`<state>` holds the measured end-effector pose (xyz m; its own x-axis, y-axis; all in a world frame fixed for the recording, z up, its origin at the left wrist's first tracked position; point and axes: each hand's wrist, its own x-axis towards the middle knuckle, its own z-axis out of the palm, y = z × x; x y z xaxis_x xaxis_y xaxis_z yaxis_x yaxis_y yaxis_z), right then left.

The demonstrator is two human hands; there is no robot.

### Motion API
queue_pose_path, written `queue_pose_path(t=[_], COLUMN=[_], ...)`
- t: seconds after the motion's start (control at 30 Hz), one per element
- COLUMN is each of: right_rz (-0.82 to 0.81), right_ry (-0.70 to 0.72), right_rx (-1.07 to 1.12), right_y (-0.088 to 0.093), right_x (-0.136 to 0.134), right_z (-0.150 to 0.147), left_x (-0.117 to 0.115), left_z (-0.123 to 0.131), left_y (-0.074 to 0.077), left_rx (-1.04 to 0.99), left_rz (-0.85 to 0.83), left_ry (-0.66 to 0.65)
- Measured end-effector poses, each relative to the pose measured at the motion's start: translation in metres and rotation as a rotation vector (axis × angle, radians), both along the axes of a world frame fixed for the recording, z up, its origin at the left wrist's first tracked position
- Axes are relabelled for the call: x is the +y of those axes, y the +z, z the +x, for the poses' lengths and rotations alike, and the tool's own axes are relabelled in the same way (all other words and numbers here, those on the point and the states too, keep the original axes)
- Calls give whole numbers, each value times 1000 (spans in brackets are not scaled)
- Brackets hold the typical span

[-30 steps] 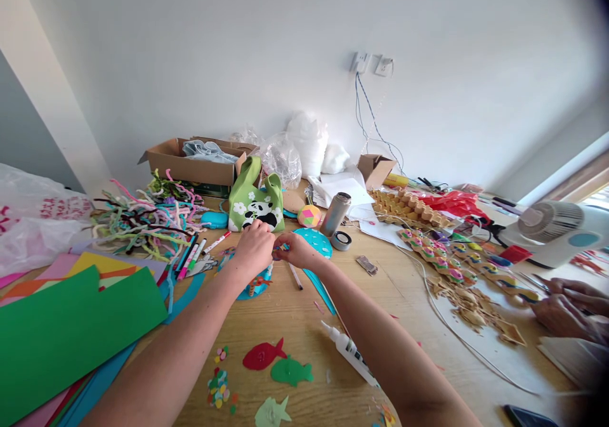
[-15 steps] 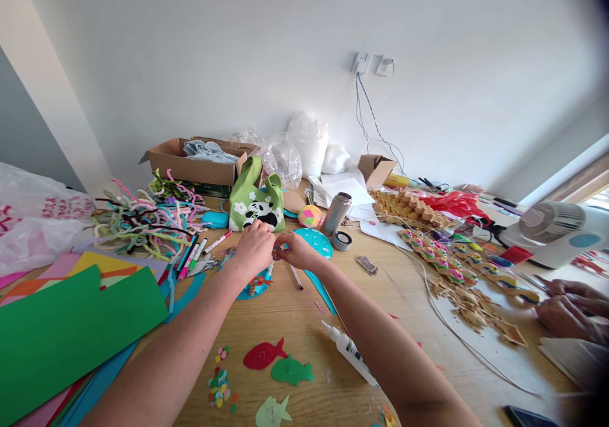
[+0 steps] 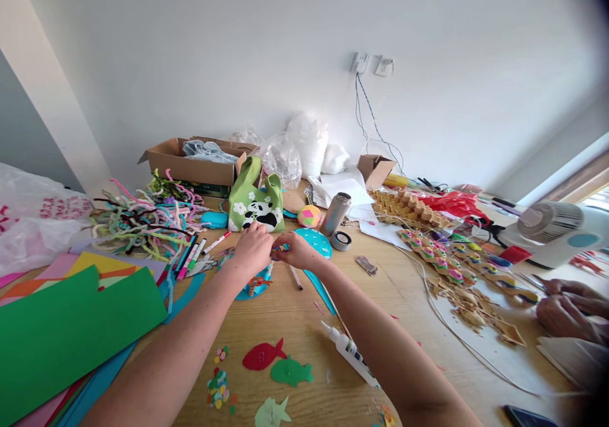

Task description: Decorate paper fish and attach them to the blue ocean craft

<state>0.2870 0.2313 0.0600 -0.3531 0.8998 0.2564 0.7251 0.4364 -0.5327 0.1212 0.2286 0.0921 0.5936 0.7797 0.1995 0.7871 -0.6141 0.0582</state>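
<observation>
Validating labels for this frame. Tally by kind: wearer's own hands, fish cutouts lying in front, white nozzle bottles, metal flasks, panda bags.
Own hands: 2 (left hand, right hand)
Fish cutouts: 3 (red fish, green fish, pale green fish)
White nozzle bottle: 1
Metal flask: 1
Panda bag: 1
Total: 8

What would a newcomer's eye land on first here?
Probably the left hand and right hand, close together at a blue craft piece near the picture's centre. Next, perhaps, the green panda bag standing just beyond them, and the broad green paper at the left edge.
</observation>
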Motion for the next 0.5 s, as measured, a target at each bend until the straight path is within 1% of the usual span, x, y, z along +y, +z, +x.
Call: queue_pose_path(t=[0.3, 0.5], right_rz=[19, 36], right_ry=[-32, -20], right_rx=[-45, -74], right_y=[-1, -1], right_x=[0, 1], right_z=[-1, -3], left_x=[2, 3], left_z=[0, -1], left_y=[-2, -4], left_rx=[2, 5], left_rz=[8, -1], left_ry=[-3, 0])
